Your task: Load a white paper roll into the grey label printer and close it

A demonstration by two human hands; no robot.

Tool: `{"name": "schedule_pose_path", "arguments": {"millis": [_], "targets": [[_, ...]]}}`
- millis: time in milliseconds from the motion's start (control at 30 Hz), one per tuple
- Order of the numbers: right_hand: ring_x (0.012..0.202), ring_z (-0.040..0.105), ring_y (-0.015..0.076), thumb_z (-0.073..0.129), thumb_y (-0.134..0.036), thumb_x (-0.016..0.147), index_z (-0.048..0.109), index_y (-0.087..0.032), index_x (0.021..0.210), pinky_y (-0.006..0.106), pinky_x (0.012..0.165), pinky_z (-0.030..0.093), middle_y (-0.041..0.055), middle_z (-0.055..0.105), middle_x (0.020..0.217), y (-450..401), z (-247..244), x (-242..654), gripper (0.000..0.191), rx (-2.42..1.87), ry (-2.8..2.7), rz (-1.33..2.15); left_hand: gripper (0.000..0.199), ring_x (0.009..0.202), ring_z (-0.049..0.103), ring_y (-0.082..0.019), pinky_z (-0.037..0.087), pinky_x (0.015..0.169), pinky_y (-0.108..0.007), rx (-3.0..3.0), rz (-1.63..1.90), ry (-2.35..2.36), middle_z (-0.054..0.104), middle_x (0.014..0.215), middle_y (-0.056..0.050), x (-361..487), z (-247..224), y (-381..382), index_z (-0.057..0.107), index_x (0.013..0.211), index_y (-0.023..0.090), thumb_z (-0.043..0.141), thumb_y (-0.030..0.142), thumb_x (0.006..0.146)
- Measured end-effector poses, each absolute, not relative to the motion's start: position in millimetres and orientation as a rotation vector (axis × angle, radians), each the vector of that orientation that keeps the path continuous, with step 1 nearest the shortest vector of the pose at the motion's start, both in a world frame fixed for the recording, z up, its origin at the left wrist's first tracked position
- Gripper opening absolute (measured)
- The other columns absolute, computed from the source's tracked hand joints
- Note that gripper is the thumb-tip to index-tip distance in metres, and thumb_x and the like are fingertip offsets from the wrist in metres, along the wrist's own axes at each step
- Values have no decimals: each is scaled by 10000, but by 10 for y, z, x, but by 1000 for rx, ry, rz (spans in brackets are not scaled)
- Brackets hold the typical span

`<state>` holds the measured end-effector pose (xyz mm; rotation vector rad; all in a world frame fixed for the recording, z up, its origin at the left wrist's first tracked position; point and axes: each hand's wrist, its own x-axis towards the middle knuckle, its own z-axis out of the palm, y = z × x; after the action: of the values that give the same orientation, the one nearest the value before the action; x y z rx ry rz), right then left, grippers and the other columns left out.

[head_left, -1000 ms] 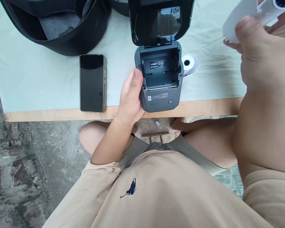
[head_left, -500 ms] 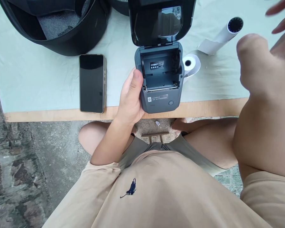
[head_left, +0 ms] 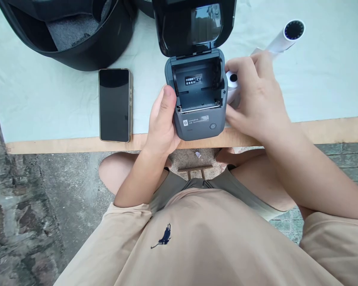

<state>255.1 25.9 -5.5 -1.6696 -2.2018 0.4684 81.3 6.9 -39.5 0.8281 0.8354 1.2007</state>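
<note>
A dark grey label printer (head_left: 197, 95) has its black lid (head_left: 193, 29) raised, and its inner bay holds no roll. My left hand (head_left: 164, 115) grips the printer's left side, thumb on the edge. Just right of the printer, my right hand (head_left: 256, 95) has its fingers curled round a small white paper roll (head_left: 232, 81), which is partly hidden by the hand and the printer. A longer white roll (head_left: 282, 39) with a dark core lies beyond my right hand, its loose paper end partly covered.
A phone (head_left: 115, 105) lies left of my left hand, near the table's wooden front edge (head_left: 59, 146). An open black zippered case (head_left: 107, 43) stands at the back left, and part of another black case (head_left: 146, 7) shows beside it.
My right hand has come in from the far right and closed round the small roll. The printer in my left hand has shifted slightly left and up.
</note>
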Motion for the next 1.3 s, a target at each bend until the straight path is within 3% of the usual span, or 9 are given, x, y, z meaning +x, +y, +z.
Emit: {"name": "schedule_pose_path", "arguments": {"millis": [167, 300, 433, 567, 733, 900, 1067, 1167, 1300], "targets": [[975, 504, 181, 547, -252, 792, 512, -298, 1116, 385, 894, 471, 74, 429, 1028, 279, -101, 2517, 329, -1712, -2103, 381, 689, 1304, 492, -223, 456, 1067, -382, 841, 1188, 857, 672, 1144, -63, 819, -405, 72, 584, 1152, 284, 183, 732, 817], [874, 507, 142, 568, -150, 740, 432, -330, 1227, 311, 787, 466, 41, 509, 1037, 296, -72, 2545, 537, -1642, -2042, 480, 691, 1322, 470, -228, 458, 1064, -376, 839, 1202, 859, 666, 1146, -70, 816, -408, 68, 584, 1152, 273, 203, 738, 812], [718, 460, 89, 530, -76, 667, 431, -274, 1220, 236, 613, 405, 17, 527, 913, 299, 34, 2569, 596, -1482, -1678, 832, 697, 1351, 433, -234, 448, 1074, -388, 843, 1194, 867, 657, 1165, -68, 802, -410, 64, 575, 1171, 273, 197, 738, 813], [696, 533, 104, 436, -106, 630, 478, -234, 1026, 247, 527, 431, 13, 551, 921, 353, 145, 2541, 418, -1372, -1176, 1353, 672, 1355, 428, -239, 445, 1079, -401, 841, 1207, 837, 643, 1195, -62, 812, -408, 63, 564, 1185, 277, 202, 718, 829], [889, 607, 132, 464, -161, 713, 546, -226, 1008, 338, 819, 559, 19, 594, 1035, 394, 233, 2536, 313, -1365, -1027, 1536, 694, 1347, 437, -239, 457, 1064, -392, 837, 1197, 849, 624, 1233, -60, 822, -415, 66, 552, 1196, 288, 194, 740, 809], [1142, 559, 152, 541, -339, 815, 571, -345, 1134, 367, 1031, 495, -71, 581, 1133, 281, 347, 2543, 320, -1230, -1630, 981, 613, 1255, 535, -239, 473, 1036, -382, 812, 1206, 780, 635, 1200, -60, 796, -413, 50, 562, 1178, 286, 247, 691, 841], [1063, 587, 134, 522, -155, 759, 467, -351, 1212, 304, 898, 526, -65, 585, 1119, 177, 439, 2460, 497, -1193, -2085, 571, 465, 1163, 599, -191, 455, 1033, -328, 809, 1259, 712, 634, 1176, -37, 801, -366, 37, 575, 1132, 287, 266, 557, 914], [999, 608, 150, 513, -135, 730, 501, -271, 1077, 322, 857, 526, -26, 596, 1091, 169, 419, 2429, 373, -1216, -2246, 380, 450, 1132, 609, -198, 467, 999, -327, 852, 1247, 810, 654, 1136, -37, 806, -351, 36, 557, 1157, 294, 318, 574, 896], [1045, 598, 157, 442, -172, 789, 467, -283, 1002, 351, 832, 514, -36, 602, 1083, 186, 396, 2410, 242, -1280, -2359, 236, 397, 1050, 637, -203, 476, 963, -335, 878, 1232, 812, 667, 1054, -35, 801, -346, 37, 550, 1166, 285, 412, 530, 885]]}}
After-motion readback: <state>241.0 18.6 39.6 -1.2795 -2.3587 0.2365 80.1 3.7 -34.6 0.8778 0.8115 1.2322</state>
